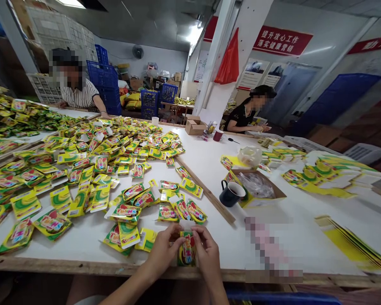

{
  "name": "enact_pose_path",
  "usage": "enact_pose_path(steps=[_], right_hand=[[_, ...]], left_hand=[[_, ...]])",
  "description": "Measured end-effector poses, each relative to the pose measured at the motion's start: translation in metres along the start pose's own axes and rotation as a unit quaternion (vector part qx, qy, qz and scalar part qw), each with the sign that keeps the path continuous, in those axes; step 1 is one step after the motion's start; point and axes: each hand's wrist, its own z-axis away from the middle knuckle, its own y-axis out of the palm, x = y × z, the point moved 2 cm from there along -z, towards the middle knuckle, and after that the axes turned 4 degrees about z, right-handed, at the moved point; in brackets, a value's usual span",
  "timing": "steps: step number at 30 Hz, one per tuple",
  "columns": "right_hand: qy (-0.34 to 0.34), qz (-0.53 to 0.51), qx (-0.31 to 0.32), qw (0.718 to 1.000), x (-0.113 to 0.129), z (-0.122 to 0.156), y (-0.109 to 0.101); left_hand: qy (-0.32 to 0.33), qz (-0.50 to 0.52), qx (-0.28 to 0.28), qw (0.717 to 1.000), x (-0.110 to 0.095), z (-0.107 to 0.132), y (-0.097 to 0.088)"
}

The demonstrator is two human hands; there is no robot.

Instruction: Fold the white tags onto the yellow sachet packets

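Both my hands hold one small yellow-green snack packet point(187, 250) upright near the front edge of the white table point(266, 199). My left hand point(163, 250) pinches its left side, fingers closed on it. My right hand point(206, 250) grips its right side and top corner. Just beyond my hands lie more packets of the same kind point(127, 214), loose and overlapping. A large spread of these packets point(82, 165) covers the left half of the table.
A dark mug point(231, 193) stands beside an open cardboard box with clear bags point(257, 186). A wooden strip point(206, 190) runs diagonally across the table. Flat yellow cartons point(355, 245) lie at right. Two other people sit at the far side point(78, 91) point(247, 114).
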Motion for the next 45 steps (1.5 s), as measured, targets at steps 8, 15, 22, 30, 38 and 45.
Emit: enact_pose_path(steps=[8,15,22,30,38,45], right_hand=[[0.020,-0.012,0.005,1.000,0.000,0.001,0.000],[-0.018,-0.024,0.020,0.999,0.009,0.001,-0.006],[-0.031,0.010,0.036,0.999,0.022,0.006,-0.010],[0.036,0.002,0.027,0.999,0.022,-0.002,-0.006],[0.020,-0.025,0.022,0.999,0.012,0.007,-0.011],[0.012,-0.014,-0.011,1.000,0.017,0.015,-0.005]], left_hand=[[0.024,-0.009,-0.019,0.999,-0.005,-0.003,0.003],[0.067,0.004,-0.025,0.997,-0.014,-0.001,0.004],[0.063,-0.030,-0.052,0.996,-0.020,-0.001,0.006],[0.021,-0.021,-0.084,0.996,-0.023,-0.008,0.010],[0.059,0.012,-0.039,0.997,-0.012,0.000,0.003],[0.073,0.000,-0.049,0.996,-0.015,0.014,0.006]])
